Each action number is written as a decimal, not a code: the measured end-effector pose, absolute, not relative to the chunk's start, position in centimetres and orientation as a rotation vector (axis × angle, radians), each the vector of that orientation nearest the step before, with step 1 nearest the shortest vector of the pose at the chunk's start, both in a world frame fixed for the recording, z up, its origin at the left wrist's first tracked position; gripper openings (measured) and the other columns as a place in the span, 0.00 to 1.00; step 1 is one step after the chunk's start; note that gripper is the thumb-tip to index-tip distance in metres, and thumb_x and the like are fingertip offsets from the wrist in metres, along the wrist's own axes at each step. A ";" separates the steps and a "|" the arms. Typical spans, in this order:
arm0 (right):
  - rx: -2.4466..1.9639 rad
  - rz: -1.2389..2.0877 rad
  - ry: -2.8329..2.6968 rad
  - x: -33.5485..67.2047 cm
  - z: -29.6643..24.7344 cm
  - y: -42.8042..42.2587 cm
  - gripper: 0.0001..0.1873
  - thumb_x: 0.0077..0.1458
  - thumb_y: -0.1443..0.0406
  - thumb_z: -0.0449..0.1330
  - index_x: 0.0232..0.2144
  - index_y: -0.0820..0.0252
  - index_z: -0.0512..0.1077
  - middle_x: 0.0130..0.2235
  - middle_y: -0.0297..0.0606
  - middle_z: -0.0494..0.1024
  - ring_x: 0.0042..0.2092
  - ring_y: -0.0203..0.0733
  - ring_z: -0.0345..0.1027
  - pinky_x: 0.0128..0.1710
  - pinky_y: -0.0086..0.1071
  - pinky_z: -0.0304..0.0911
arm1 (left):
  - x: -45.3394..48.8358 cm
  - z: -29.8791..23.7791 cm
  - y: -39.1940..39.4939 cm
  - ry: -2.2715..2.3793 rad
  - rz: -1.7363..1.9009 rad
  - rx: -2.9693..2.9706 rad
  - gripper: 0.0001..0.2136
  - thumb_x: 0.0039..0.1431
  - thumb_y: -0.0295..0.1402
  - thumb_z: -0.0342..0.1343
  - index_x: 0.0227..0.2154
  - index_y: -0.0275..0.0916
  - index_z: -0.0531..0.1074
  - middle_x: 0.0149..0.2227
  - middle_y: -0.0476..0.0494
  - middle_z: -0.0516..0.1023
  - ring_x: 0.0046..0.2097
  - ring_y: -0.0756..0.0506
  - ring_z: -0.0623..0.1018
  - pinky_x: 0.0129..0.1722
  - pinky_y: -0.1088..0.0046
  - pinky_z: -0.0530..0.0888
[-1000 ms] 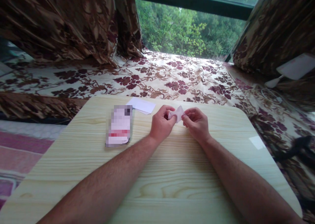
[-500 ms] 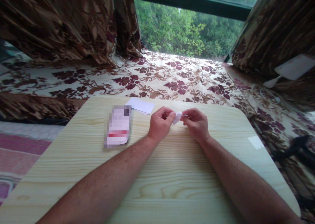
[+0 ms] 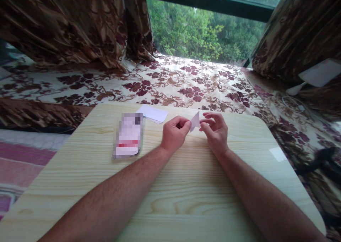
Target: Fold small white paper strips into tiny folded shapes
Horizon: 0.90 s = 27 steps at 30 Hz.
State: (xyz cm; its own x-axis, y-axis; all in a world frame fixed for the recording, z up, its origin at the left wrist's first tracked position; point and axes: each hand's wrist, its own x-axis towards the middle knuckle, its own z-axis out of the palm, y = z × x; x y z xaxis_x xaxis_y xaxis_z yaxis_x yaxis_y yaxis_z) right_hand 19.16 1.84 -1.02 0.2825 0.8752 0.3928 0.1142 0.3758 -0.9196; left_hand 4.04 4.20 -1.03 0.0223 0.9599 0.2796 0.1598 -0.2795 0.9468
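Observation:
A small piece of folded white paper (image 3: pixel 195 122) with a pointed, triangular shape is pinched between the thumb and forefinger of my left hand (image 3: pixel 175 131). It is held a little above the far part of the wooden table. My right hand (image 3: pixel 215 130) is just to the right of the paper, its fingers apart and curved, with nothing visible in them. The right fingertips are very near the paper's right edge; whether one brushes it I cannot tell.
A stack of white paper sheets (image 3: pixel 153 113) lies at the table's far edge. A blurred-out phone-like object (image 3: pixel 128 135) is left of my hands on the pale wooden table (image 3: pixel 176 199). Beyond the table spreads a floral cloth (image 3: pixel 191 78); a white lamp (image 3: pixel 319 73) stands at right.
My right hand has let go of the paper and its fingers have spread. The folded paper now shows an upright pointed shape in my left hand, which has hardly moved.

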 end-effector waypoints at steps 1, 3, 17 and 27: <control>-1.096 0.639 -1.189 19.1 -0.9 1.7 0.13 0.51 0.62 0.64 0.39 0.55 0.68 0.44 0.37 0.74 0.37 0.37 0.72 0.30 0.30 0.68 | 4.0 -1.0 4.2 1.200 1.341 1.547 0.09 0.55 0.37 0.59 0.27 0.37 0.76 0.23 0.51 0.72 0.25 0.52 0.67 0.26 0.77 0.65; -1.125 0.594 -1.220 18.9 -1.0 1.6 0.11 0.52 0.61 0.65 0.36 0.56 0.68 0.36 0.34 0.73 0.33 0.35 0.69 0.30 0.30 0.67 | 4.0 -0.9 4.1 1.224 1.345 1.549 0.09 0.55 0.38 0.59 0.27 0.37 0.76 0.22 0.51 0.72 0.25 0.52 0.68 0.26 0.77 0.65; -1.247 0.389 -1.435 18.6 -1.5 1.4 0.08 0.52 0.65 0.64 0.37 0.57 0.77 0.33 0.36 0.81 0.30 0.37 0.72 0.32 0.33 0.69 | 4.1 -0.9 4.4 1.139 1.267 1.385 0.06 0.53 0.35 0.59 0.27 0.37 0.74 0.21 0.49 0.76 0.23 0.51 0.74 0.24 0.77 0.69; -1.219 0.370 -1.498 18.6 -1.2 1.2 0.06 0.53 0.66 0.63 0.35 0.56 0.78 0.32 0.36 0.80 0.31 0.37 0.71 0.31 0.32 0.69 | 4.1 -0.4 4.2 1.143 1.251 1.350 0.05 0.52 0.32 0.58 0.25 0.37 0.72 0.20 0.49 0.76 0.20 0.52 0.74 0.20 0.79 0.68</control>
